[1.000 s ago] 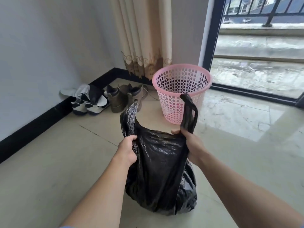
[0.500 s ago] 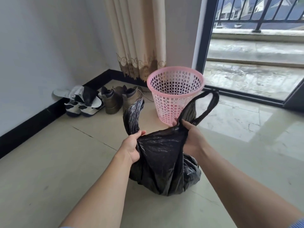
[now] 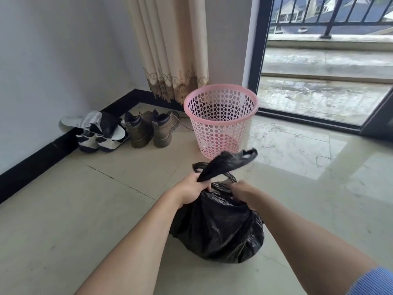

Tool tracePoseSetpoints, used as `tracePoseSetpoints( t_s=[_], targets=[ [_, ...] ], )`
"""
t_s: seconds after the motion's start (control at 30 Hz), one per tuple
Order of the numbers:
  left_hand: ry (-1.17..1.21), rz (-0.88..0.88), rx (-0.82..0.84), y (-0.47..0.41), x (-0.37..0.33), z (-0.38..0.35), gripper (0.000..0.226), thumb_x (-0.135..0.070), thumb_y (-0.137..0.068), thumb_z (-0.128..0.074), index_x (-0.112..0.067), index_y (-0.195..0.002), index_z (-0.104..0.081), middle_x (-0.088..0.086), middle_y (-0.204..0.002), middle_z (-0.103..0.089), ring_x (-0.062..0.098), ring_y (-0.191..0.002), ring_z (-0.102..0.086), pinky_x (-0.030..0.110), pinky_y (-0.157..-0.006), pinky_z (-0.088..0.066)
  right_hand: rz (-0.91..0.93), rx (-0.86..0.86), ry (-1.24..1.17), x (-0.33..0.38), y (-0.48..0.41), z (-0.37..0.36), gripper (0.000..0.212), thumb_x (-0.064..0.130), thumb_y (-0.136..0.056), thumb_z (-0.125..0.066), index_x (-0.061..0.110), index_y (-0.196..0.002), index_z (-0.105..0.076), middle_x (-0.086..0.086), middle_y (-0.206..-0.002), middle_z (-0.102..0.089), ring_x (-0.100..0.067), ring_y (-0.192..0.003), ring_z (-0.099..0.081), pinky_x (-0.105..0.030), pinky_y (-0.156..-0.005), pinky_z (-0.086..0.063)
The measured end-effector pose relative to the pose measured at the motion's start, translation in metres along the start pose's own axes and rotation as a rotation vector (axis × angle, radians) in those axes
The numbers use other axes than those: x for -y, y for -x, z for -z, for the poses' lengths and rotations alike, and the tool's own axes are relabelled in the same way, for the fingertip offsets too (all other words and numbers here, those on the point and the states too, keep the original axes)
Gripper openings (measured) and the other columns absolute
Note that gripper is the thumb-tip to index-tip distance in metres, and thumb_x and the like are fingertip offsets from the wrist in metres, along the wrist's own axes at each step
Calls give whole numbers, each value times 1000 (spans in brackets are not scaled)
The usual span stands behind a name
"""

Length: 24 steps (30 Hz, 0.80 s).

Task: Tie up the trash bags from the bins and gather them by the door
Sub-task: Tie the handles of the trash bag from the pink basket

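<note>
The black bag point(image 3: 219, 226) is sitting on the floor point(image 3: 63, 220) in front of the pink bin point(image 3: 221, 120). The left hand point(image 3: 191, 191) is squeezing one bag handle point(image 3: 225, 165). The right hand point(image 3: 244, 193) is gripping the bag's top, fingers curled shut.

The left hand point(image 3: 190, 190) and right hand point(image 3: 244, 193) now sit close together atop the black trash bag point(image 3: 219, 228). Its handles point(image 3: 225, 165) cross over each other, no longer held apart. The bag sits lower on the floor.
</note>
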<state>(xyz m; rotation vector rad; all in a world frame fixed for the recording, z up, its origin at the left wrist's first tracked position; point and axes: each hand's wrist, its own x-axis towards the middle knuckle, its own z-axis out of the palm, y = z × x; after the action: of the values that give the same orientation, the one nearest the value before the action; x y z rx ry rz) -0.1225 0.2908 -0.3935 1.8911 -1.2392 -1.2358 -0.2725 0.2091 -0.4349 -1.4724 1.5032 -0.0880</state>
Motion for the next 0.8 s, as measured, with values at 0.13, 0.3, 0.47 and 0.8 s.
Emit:
tracePoseSetpoints(
  t_s=[0.13,0.3,0.47,0.8],
  targets=[
    [-345,94,-25,-8,12,0,22,-35,-91,-51,-19,-96,-64,4,-103,-68,26,-98,-62,35,-87,-48,170,121,114,8,0,6,8,6,-92,-52,3,-94,-59,-16,-85,-60,-22,-71,-52,-30,-67,-42],
    [-669,110,-72,-3,14,-2,21,-18,-90,-43,-15,-105,-57,11,-109,-64,31,-95,-59,38,-81,-49,57,578,-359,12,12,21,27,30,-85,-69,9,-100,-63,-9,-93,-67,-18,-74,-63,-33,-73,-52],
    [-818,-13,-74,-7,15,-16,22,-25,-92,-46,-23,-111,-58,6,-113,-64,32,-102,-60,38,-78,-45,57,369,-534,18,0,22,77,74,-67,-70,22,-123,-60,-8,-115,-69,-27,-103,-68,-45,-94,-54],
    [479,161,-42,0,20,-2,9,3,-75,-68,-6,-77,-69,12,-70,-68,23,-63,-65,31,-67,-55,-13,444,-846,19,3,34,34,39,-93,-56,7,-94,-67,-9,-84,-68,-23,-73,-64,-39,-80,-55]
  ],
)
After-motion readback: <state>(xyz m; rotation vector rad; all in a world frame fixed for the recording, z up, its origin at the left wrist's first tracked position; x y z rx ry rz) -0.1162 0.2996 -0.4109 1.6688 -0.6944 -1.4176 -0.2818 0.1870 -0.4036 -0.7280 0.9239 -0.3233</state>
